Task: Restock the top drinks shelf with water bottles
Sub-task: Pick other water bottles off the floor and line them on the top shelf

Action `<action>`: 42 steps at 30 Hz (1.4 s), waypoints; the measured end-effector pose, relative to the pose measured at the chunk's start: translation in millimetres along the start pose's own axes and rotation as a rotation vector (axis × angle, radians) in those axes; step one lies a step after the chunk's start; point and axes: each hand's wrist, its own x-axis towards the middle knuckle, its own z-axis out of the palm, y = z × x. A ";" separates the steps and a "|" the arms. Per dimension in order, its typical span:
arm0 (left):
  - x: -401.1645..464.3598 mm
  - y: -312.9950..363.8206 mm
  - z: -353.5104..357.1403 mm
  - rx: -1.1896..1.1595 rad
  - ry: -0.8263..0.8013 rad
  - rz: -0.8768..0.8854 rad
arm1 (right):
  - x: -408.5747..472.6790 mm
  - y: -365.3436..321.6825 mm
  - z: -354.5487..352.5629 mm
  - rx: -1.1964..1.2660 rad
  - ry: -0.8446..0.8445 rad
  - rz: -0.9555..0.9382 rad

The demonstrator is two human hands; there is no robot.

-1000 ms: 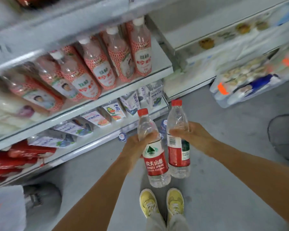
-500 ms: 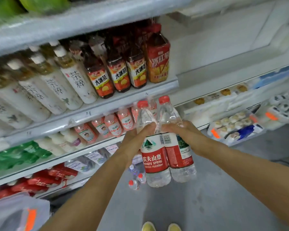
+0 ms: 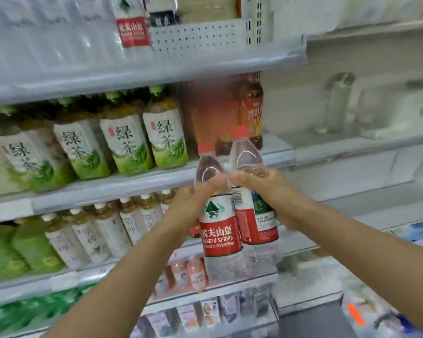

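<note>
I note the left hand [image 3: 193, 203] grasping one water bottle [image 3: 217, 230] and the right hand [image 3: 276, 196] grasping another [image 3: 257, 215], the two touching at centre. The top shelf [image 3: 156, 69] lies at 12 o'clock; the bottles may strike its lip or slip.

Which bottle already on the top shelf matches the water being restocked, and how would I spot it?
Follow the grey top shelf to the white perforated back panel. Just left of it stands a clear plastic bottle with a red label, only its lower part in view. Nothing else visible there carries that red label, the same as on the two held bottles.
</note>
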 end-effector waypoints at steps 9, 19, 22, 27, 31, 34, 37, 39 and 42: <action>29.8 109.0 -94.8 0.076 0.140 0.166 | 77.1 -132.3 47.9 -0.025 -0.048 -0.284; 89.6 206.1 -201.9 0.085 0.258 0.342 | 163.0 -278.5 97.9 0.000 0.121 -0.561; 108.6 218.3 -217.8 0.062 0.248 0.360 | 196.9 -294.3 106.1 -0.029 0.326 -0.551; 128.9 221.3 -226.9 0.037 0.229 0.386 | 248.7 -293.5 110.1 -0.190 0.479 -0.514; 139.8 218.2 -228.8 0.002 0.232 0.375 | 282.7 -277.9 107.5 -0.313 0.503 -0.466; 145.7 218.1 -227.4 -0.006 0.239 0.366 | 292.2 -270.4 104.5 -0.349 0.512 -0.434; 150.6 217.3 -224.6 -0.022 0.257 0.365 | 285.0 -260.3 83.5 -0.329 0.305 -0.363; 152.2 216.7 -223.7 -0.026 0.270 0.364 | 279.5 -246.6 64.1 -0.389 0.066 -0.311; 152.3 217.1 -223.3 -0.025 0.288 0.360 | 269.1 -230.5 50.6 -0.457 -0.046 -0.335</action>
